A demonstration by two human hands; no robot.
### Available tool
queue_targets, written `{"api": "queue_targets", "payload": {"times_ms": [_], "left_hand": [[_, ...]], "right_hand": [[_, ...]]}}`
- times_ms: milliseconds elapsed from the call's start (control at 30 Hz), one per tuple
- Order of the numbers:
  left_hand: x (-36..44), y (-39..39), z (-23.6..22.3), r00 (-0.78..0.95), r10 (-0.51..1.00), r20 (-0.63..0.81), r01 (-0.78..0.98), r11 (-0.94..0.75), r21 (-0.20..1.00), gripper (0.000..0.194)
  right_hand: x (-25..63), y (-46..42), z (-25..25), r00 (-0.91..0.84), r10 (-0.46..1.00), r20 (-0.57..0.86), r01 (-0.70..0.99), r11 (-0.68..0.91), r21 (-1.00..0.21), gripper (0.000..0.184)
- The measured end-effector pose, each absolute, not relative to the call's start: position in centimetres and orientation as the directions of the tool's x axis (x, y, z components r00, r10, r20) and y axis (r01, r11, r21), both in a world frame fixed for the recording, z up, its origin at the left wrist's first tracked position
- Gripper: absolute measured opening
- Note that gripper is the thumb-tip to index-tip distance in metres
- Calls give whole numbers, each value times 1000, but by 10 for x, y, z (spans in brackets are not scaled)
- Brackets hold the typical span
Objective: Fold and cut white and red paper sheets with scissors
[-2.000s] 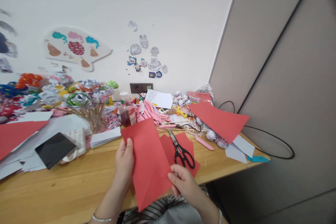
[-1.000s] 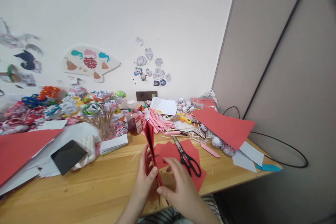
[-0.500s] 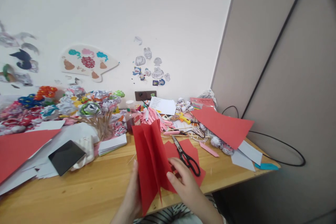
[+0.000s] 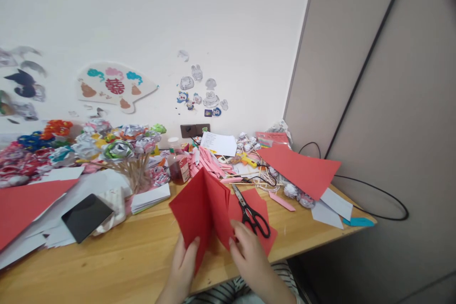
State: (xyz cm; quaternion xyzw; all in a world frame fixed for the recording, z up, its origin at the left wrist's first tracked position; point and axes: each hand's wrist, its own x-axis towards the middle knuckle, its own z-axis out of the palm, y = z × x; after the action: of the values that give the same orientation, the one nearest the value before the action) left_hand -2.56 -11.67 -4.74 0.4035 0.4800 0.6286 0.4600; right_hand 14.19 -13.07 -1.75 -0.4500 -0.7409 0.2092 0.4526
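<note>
Folded red paper (image 4: 194, 209) stands upright between my hands, spread in a V with several layers on its right side. My left hand (image 4: 183, 259) pinches the lower edge of its left panel, thumb on the inner face. On the right panel's lower edge, my right hand (image 4: 249, 249) is closed with thumb and fingertips. Black-handled scissors (image 4: 251, 211) lie just beyond my right hand, their blades pointing away. Beneath them are flat red paper pieces (image 4: 263, 199) on the wooden table (image 4: 117, 266).
Crumpled paper flowers (image 4: 117, 147) pile up at the back left, near a dark tablet-like slab (image 4: 87, 217). A bottle (image 4: 178, 164), pink paper strips (image 4: 206, 164) and a yellow glue gun (image 4: 247, 159) sit along the wall. Red sheet (image 4: 302, 171) lies at right.
The red paper has opened from several upright folds into a wide V. My left thumb has come round onto its inner face, while my right hand keeps its edge.
</note>
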Motion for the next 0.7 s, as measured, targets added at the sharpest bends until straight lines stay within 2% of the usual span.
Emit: {"api": "queue_targets", "payload": {"times_ms": [100, 167, 233, 300, 367, 433, 567, 700], "left_hand": [[-29, -112, -41, -332, 943, 32, -115, -74, 991, 44], [-35, -110, -27, -329, 944, 1, -108, -39, 993, 41], [-44, -111, -11, -297, 952, -77, -165, 28, 986, 39], [-52, -115, 6, -219, 953, -210, -262, 150, 953, 36], [-57, -119, 18, -123, 952, -281, -319, 230, 920, 36], [-58, -123, 25, -93, 950, -297, -326, 253, 911, 36], [-51, -128, 31, -126, 952, -279, -297, 232, 926, 43], [-44, -130, 37, -152, 953, -262, -321, 203, 925, 49]], "right_hand": [[144, -124, -27, -79, 912, 403, 470, 391, -791, 22], [150, -118, -26, -13, 941, 339, 381, 319, -868, 20], [158, -111, -20, 36, 961, 275, 190, 264, -946, 23], [166, -106, -12, 19, 979, 205, -72, 206, -976, 27], [173, -104, -4, -57, 988, 145, -296, 122, -947, 30], [177, -104, 2, -119, 988, 102, -422, 43, -905, 30], [178, -105, 3, -157, 987, 43, -484, -39, -874, 29], [178, -101, -4, -231, 972, 39, -433, -67, -899, 29]]}}
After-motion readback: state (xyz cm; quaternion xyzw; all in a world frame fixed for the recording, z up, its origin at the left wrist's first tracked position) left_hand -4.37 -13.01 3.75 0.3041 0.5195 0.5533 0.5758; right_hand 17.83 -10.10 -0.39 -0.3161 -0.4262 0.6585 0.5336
